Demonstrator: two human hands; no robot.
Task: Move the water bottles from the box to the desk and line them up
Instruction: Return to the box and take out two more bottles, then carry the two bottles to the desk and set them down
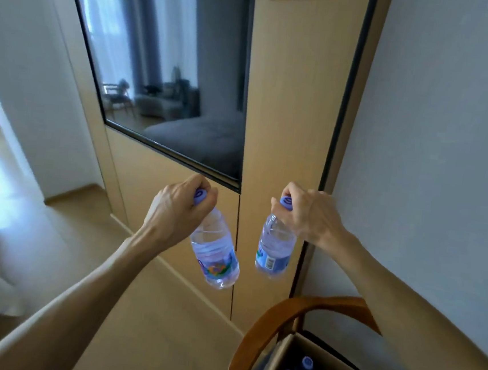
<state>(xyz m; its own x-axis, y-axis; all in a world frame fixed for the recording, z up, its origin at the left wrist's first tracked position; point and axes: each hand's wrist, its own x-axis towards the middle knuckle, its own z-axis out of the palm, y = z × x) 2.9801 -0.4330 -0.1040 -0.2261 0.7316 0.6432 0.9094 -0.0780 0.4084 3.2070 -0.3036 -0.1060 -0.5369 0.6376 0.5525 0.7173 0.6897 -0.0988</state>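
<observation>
— Down by your right forearm, the box [288, 365] sits on a wooden chair [280, 316], with purple caps of more bottles [307, 363] showing inside. What are you carrying?

— Two at once. Your left hand [174, 211] is clenched round the cap and neck of the left bottle [215, 256]; your right hand [311, 215] pinches the cap of the right bottle [275, 247].

— How do they hang?

— Both dangle below your fingers [276, 210], bodies free, tilted slightly toward each other, close but apart, in front of the wooden wall panel [289, 99] under the television [164, 72].

— Advice?

— No counter is in view, so turn slowly. A cap grip probably lets them swing; keep your wrists quiet, and set each base down flat before you let go.
</observation>
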